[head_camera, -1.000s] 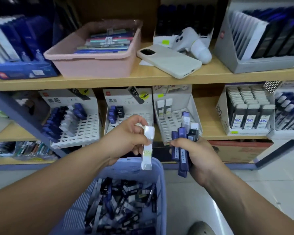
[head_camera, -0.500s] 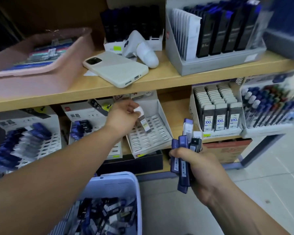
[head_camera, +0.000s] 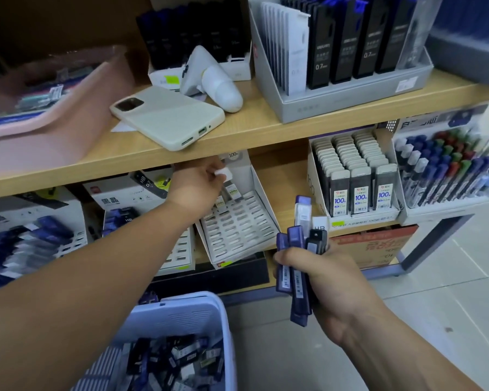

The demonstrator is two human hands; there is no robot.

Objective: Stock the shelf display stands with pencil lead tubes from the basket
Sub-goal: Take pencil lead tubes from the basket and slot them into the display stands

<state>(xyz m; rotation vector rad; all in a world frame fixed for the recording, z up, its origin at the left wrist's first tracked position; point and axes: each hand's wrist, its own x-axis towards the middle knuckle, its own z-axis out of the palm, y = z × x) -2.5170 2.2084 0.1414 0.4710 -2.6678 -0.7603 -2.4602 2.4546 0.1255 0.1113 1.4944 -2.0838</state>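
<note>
white-capped tube (head_camera: 223, 174) is pinched in our left hand (head_camera: 198, 187) at the back row of the slotted stand (head_camera: 237, 230); our right hand (head_camera: 322, 277) is curled round a bundle of tubes (head_camera: 297, 266). tilted, the tube may miss its slot, and the bundle could slip.

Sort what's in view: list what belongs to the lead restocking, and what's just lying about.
Job:
- left hand pinching a tube at the slotted stand
- right hand gripping a bundle of tubes
- basket of more tubes

Lying about:
- phone
- white handheld device
- pink tray
- pens
</note>
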